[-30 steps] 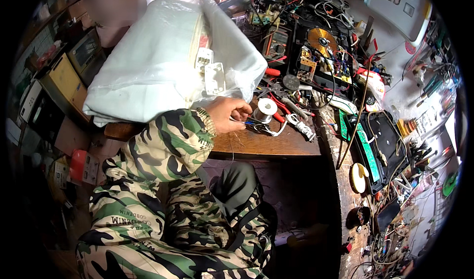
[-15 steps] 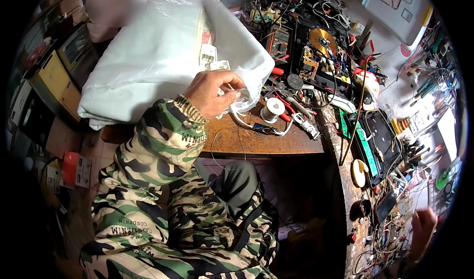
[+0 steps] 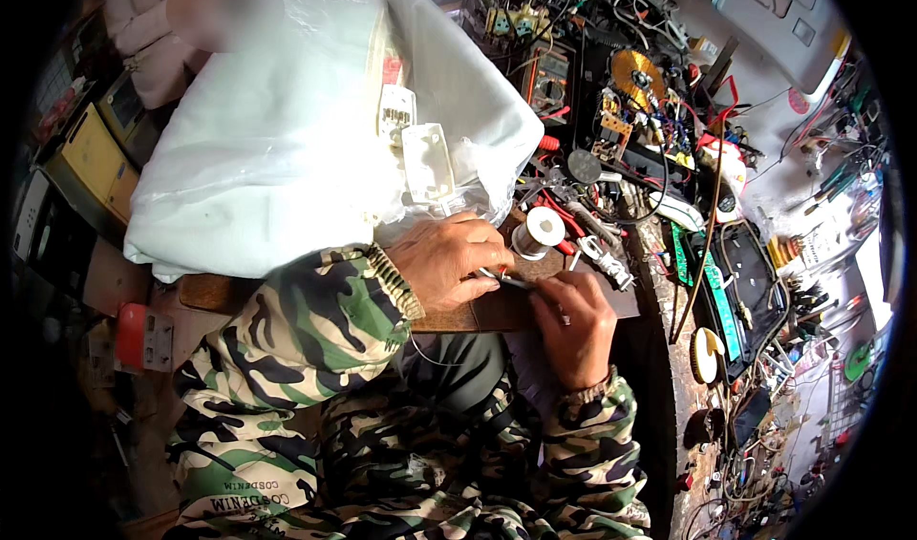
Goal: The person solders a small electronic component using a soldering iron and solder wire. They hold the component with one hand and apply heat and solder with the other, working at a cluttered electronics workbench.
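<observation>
My left hand [image 3: 447, 265] rests on the wooden board [image 3: 458, 318] with its fingers closed on a thin metal tool [image 3: 504, 278] whose tip points right. My right hand [image 3: 576, 328] meets it from below, fingers curled at the tool's tip; what it pinches is too small to tell. A spool of solder wire [image 3: 541, 232] stands just beyond the two hands. A large white plastic bag [image 3: 287, 129] lies on the board behind my left hand, with a small white box [image 3: 428, 163] on it.
The bench to the right is crowded with circuit boards [image 3: 630, 110], red and black wires, a green-edged black device [image 3: 740, 287] and a tape roll [image 3: 705, 354]. Boxes and a yellow case [image 3: 86, 153] sit at the left. A person stands at the top left.
My left hand came down from the bag's edge to the board in front of the spool. My right hand has entered from below and joined it at the tool.
</observation>
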Demonstrator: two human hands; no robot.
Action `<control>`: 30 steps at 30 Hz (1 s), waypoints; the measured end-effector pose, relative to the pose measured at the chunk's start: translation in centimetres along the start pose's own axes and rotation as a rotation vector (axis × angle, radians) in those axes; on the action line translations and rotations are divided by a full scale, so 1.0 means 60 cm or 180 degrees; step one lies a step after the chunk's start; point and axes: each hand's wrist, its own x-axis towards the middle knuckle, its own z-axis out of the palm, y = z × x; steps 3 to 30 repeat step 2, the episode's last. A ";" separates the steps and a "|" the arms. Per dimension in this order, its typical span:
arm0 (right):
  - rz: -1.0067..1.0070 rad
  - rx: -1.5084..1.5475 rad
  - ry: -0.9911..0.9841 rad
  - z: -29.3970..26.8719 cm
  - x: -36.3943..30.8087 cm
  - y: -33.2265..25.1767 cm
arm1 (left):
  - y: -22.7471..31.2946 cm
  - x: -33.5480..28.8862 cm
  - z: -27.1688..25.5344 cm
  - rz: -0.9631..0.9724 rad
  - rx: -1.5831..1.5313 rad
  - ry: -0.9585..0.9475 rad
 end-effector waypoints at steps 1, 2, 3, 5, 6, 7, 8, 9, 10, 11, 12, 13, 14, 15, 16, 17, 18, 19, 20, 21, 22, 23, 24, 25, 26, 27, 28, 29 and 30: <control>-0.0177 0.0099 0.0062 0.013 -0.007 0.002 | 0.003 -0.002 -0.005 -0.0016 -0.0027 -0.0071; -0.0244 0.0198 0.0118 0.026 -0.020 0.014 | 0.006 -0.004 -0.013 -0.0029 -0.0060 -0.0144; -0.0244 0.0198 0.0118 0.026 -0.020 0.014 | 0.006 -0.004 -0.013 -0.0029 -0.0060 -0.0144; -0.0244 0.0198 0.0118 0.026 -0.020 0.014 | 0.006 -0.004 -0.013 -0.0029 -0.0060 -0.0144; -0.0244 0.0198 0.0118 0.026 -0.020 0.014 | 0.006 -0.004 -0.013 -0.0029 -0.0060 -0.0144; -0.0244 0.0198 0.0118 0.026 -0.020 0.014 | 0.006 -0.004 -0.013 -0.0029 -0.0060 -0.0144; -0.0244 0.0198 0.0118 0.026 -0.020 0.014 | 0.006 -0.004 -0.013 -0.0029 -0.0060 -0.0144; -0.0244 0.0198 0.0118 0.026 -0.020 0.014 | 0.006 -0.004 -0.013 -0.0029 -0.0060 -0.0144; -0.0244 0.0198 0.0118 0.026 -0.020 0.014 | 0.006 -0.004 -0.013 -0.0029 -0.0060 -0.0144; -0.0244 0.0198 0.0118 0.026 -0.020 0.014 | 0.006 -0.004 -0.013 -0.0029 -0.0060 -0.0144; -0.0244 0.0198 0.0118 0.026 -0.020 0.014 | 0.006 -0.004 -0.013 -0.0029 -0.0060 -0.0144; -0.0244 0.0198 0.0118 0.026 -0.020 0.014 | 0.006 -0.004 -0.013 -0.0029 -0.0060 -0.0144; -0.0244 0.0198 0.0118 0.026 -0.020 0.014 | 0.006 -0.004 -0.013 -0.0029 -0.0060 -0.0144; -0.0244 0.0198 0.0118 0.026 -0.020 0.014 | 0.006 -0.004 -0.013 -0.0029 -0.0060 -0.0144; -0.0244 0.0198 0.0118 0.026 -0.020 0.014 | 0.006 -0.004 -0.013 -0.0029 -0.0060 -0.0144; -0.0244 0.0198 0.0118 0.026 -0.020 0.014 | 0.006 -0.004 -0.013 -0.0029 -0.0060 -0.0144; -0.0244 0.0198 0.0118 0.026 -0.020 0.014 | 0.006 -0.004 -0.013 -0.0029 -0.0060 -0.0144; -0.0244 0.0198 0.0118 0.026 -0.020 0.014 | 0.006 -0.004 -0.013 -0.0029 -0.0060 -0.0144; -0.0244 0.0198 0.0118 0.026 -0.020 0.014 | 0.006 -0.004 -0.013 -0.0029 -0.0060 -0.0144; -0.0244 0.0198 0.0118 0.026 -0.020 0.014 | 0.006 -0.004 -0.013 -0.0029 -0.0060 -0.0144; -0.0244 0.0198 0.0118 0.026 -0.020 0.014 | 0.006 -0.004 -0.013 -0.0029 -0.0060 -0.0144; -0.0244 0.0198 0.0118 0.026 -0.020 0.014 | 0.006 -0.004 -0.013 -0.0029 -0.0060 -0.0144; -0.0244 0.0198 0.0118 0.026 -0.020 0.014 | 0.006 -0.004 -0.013 -0.0029 -0.0060 -0.0144; -0.0244 0.0198 0.0118 0.026 -0.020 0.014 | 0.006 -0.004 -0.013 -0.0029 -0.0060 -0.0144; -0.0244 0.0198 0.0118 0.026 -0.020 0.014 | 0.006 -0.004 -0.013 -0.0029 -0.0060 -0.0144; -0.0244 0.0198 0.0118 0.026 -0.020 0.014 | 0.006 -0.004 -0.013 -0.0029 -0.0060 -0.0144; -0.0244 0.0198 0.0118 0.026 -0.020 0.014 | 0.006 -0.004 -0.013 -0.0029 -0.0060 -0.0144; -0.0244 0.0198 0.0118 0.026 -0.020 0.014 | 0.006 -0.004 -0.013 -0.0029 -0.0060 -0.0144; -0.0244 0.0198 0.0118 0.026 -0.020 0.014 | 0.006 -0.004 -0.013 -0.0029 -0.0060 -0.0144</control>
